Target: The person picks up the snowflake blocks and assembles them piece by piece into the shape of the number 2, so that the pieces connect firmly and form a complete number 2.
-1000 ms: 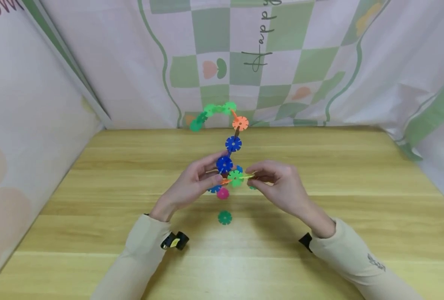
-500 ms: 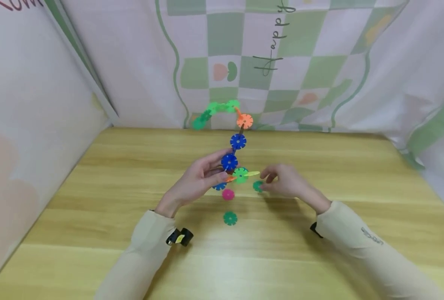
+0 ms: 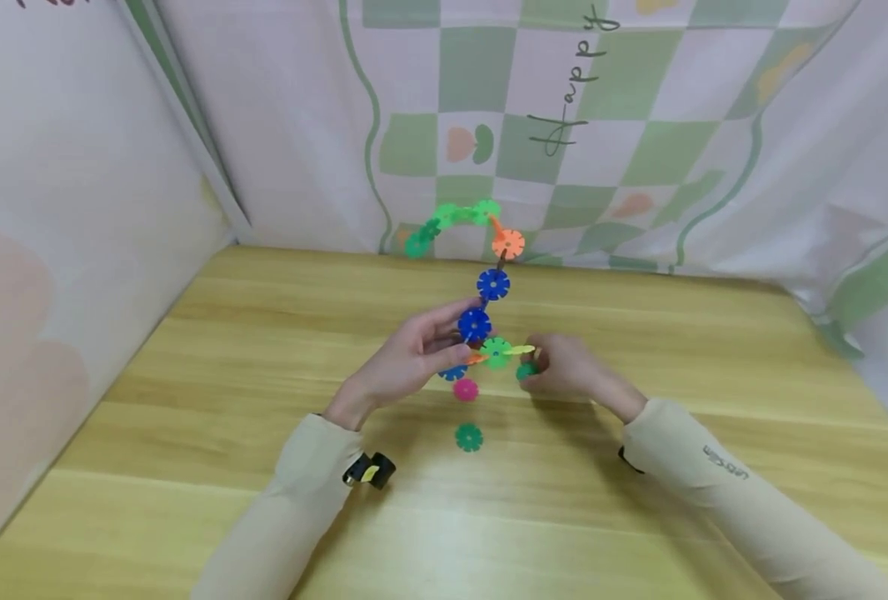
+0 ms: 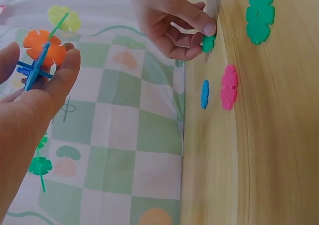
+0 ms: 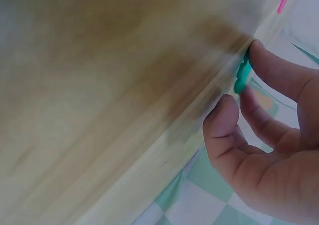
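Observation:
My left hand (image 3: 414,354) holds up a curved chain of slotted snowflake discs. Its upper end bends over in green discs (image 3: 447,215), below which come an orange disc (image 3: 508,244) and dark blue discs (image 3: 493,285). Beside my left thumb, a light green disc (image 3: 496,353) carries a yellow disc (image 3: 520,350) that juts right. Just right of that, my right hand (image 3: 575,371) pinches a loose green snowflake disc (image 5: 242,75) between thumb and finger, low at the tabletop. Part of the chain is hidden behind the left fingers.
On the wooden table (image 3: 301,517) lie a pink disc (image 3: 466,390) and another green disc (image 3: 469,437). The left wrist view also shows a small blue disc (image 4: 205,94) there. A checked curtain (image 3: 474,67) hangs behind the table's far edge.
My right hand has let go of the yellow disc on the chain, moved down, and taken hold of the loose green snowflake disc. The left hand keeps its hold; the head view has shifted slightly.

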### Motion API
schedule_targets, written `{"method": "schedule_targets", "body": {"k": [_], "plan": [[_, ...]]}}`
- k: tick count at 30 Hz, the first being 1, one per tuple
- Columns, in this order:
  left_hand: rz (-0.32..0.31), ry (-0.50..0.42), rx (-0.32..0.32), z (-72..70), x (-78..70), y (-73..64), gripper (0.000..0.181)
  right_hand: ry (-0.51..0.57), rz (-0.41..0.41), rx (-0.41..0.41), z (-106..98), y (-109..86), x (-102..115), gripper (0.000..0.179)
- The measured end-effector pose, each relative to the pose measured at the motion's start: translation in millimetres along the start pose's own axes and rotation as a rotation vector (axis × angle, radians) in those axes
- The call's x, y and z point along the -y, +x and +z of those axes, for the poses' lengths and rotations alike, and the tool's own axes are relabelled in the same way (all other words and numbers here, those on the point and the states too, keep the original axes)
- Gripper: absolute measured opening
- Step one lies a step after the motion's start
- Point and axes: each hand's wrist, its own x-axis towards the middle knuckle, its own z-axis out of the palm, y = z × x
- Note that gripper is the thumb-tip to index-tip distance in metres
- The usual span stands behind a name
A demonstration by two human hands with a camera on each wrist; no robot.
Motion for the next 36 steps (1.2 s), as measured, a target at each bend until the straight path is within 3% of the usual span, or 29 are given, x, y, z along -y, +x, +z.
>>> {"method": "schedule_targets", "body": {"k": [5, 9, 11, 14, 24, 36], "plan": [[-0.029, 0.023, -0.022, -2.8, 1.3, -3.1, 0.056, 0.124, -0.085, -0.08, 0, -8.3, 2, 0.017], [-0.058, 0.053, -0.026, -7.5, 1.0, -7.1, 0.057, 0.424, -0.102, -0.161, -8, -24.5, 12, 0.012], [-0.057, 0.052, -0.021, -11.4, 0.9, -10.2, 0.056, 0.595, -0.092, -0.181, -14, -33.7, 20, 0.02], [-0.046, 0.04, -0.015, -17.8, 1.8, -15.9, 0.057, 0.729, -0.088, -0.211, -18, -44.3, 32, 0.028], [-0.038, 0.023, -0.031, -32.0, -2.2, -32.2, 0.055, 0.81, -0.107, -0.177, -14, -46.9, 60, 0.025], [-0.042, -0.02, -0.01, -33.0, -5.0, -33.2, 0.055, 0.956, -0.036, -0.131, -12, -46.2, 66, 0.027]]}}
